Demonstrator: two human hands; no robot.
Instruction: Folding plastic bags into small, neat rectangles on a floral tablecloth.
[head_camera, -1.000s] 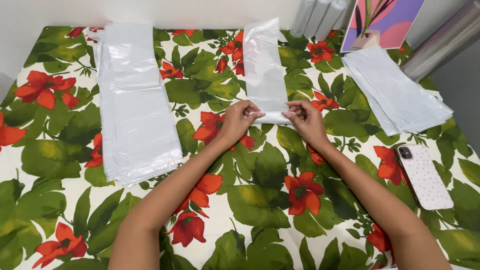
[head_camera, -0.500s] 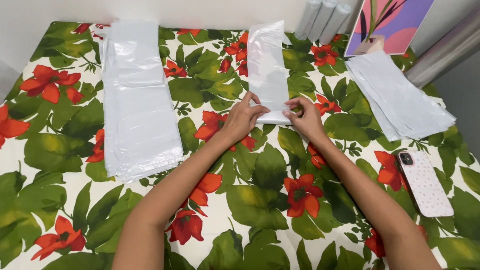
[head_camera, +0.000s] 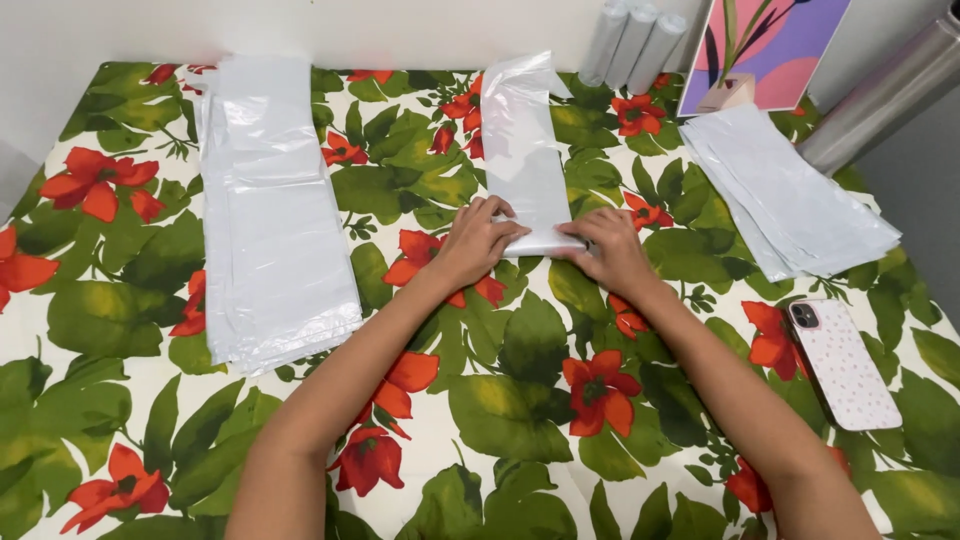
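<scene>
A long, narrow folded white plastic bag (head_camera: 523, 150) lies lengthwise on the flowered tablecloth (head_camera: 520, 400), running away from me. My left hand (head_camera: 478, 240) presses on its near end from the left, fingers curled over the folded edge. My right hand (head_camera: 610, 250) pinches the same near end from the right. The near end looks rolled or folded up into a small ridge between both hands.
A tall stack of flat white plastic bags (head_camera: 270, 210) lies at the left. A smaller pile of folded bags (head_camera: 790, 195) sits at the right. A phone in a pale spotted case (head_camera: 845, 362) rests near the right edge. Grey rolls (head_camera: 635, 45) and a picture (head_camera: 765, 50) stand at the back.
Both hands have stayed on the bag's near end, shifting slightly away from me as the end folds over. The head view has drifted a little.
</scene>
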